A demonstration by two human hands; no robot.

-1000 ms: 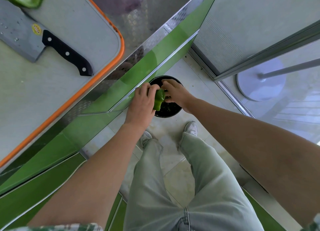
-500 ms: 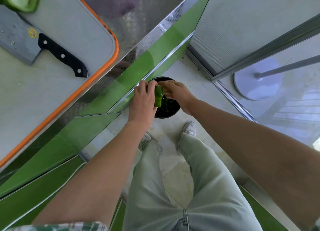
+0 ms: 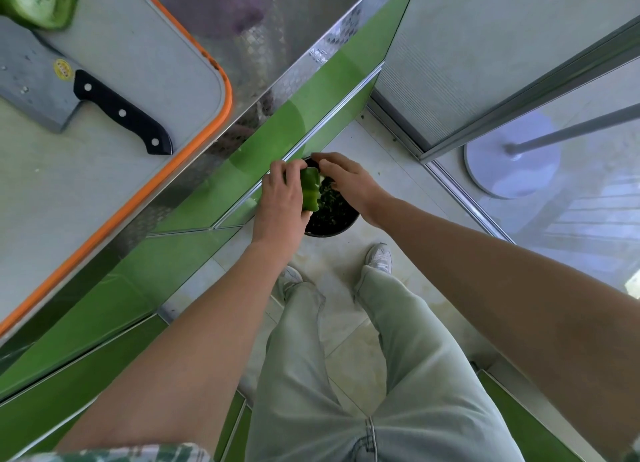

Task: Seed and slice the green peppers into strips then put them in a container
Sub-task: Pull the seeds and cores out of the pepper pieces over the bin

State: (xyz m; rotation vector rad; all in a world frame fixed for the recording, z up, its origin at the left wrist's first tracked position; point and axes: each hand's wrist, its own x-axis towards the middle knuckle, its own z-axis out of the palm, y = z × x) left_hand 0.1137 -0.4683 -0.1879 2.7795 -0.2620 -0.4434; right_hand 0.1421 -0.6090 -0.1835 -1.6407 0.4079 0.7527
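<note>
My left hand grips a green pepper piece low over a black bin on the floor. My right hand reaches into the pepper's inner side with curled fingers; what the fingertips hold is hidden. Another green pepper half lies cut side up at the top left on the cutting board. A cleaver with a black handle lies on the board beside it.
The board has an orange rim and rests on a steel counter with green cabinet fronts below. My legs and shoes stand on the tiled floor. A glass door frame and a round stand base are at right.
The view has shifted slightly; both hands stay over the bin. My right hand has moved closer against the pepper piece, working at its inside.
</note>
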